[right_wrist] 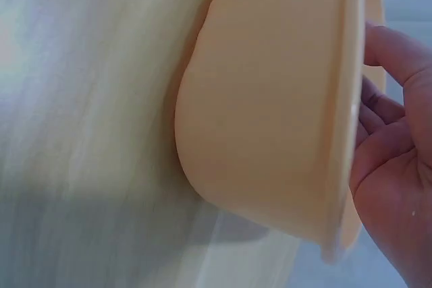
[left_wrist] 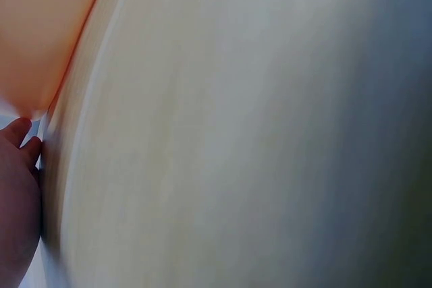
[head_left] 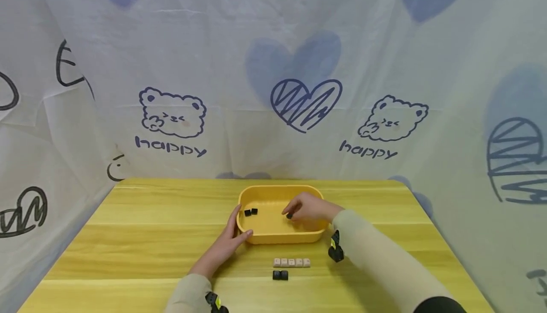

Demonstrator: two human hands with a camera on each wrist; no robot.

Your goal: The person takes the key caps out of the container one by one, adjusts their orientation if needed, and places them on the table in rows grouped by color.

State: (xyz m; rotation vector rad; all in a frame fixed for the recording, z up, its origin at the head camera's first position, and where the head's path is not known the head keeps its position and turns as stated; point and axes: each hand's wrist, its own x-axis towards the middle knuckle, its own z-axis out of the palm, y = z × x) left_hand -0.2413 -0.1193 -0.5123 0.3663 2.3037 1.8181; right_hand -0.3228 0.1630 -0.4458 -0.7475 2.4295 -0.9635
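My left hand (head_left: 224,247) rests against the left front corner of a yellow plastic basin (head_left: 284,239), its fingers fairly straight along the left side and its thumb at the front rim. In the left wrist view, fingertips (left_wrist: 25,133) touch the basin's outer wall (left_wrist: 50,25). My right hand (head_left: 309,207) reaches over the basin and pinches a small black keycap (head_left: 289,215) above its floor. In the right wrist view, the basin's wall (right_wrist: 270,99) hides part of that hand (right_wrist: 398,139) and the keycap. Two black keycaps (head_left: 250,212) lie inside at the left.
On the wooden table (head_left: 149,237), in front of the basin, a row of several white keycaps (head_left: 291,262) lies side by side. Nearer me sit two black keycaps (head_left: 280,275), next to each other. A printed cloth (head_left: 239,137) hangs behind the table and at both sides.
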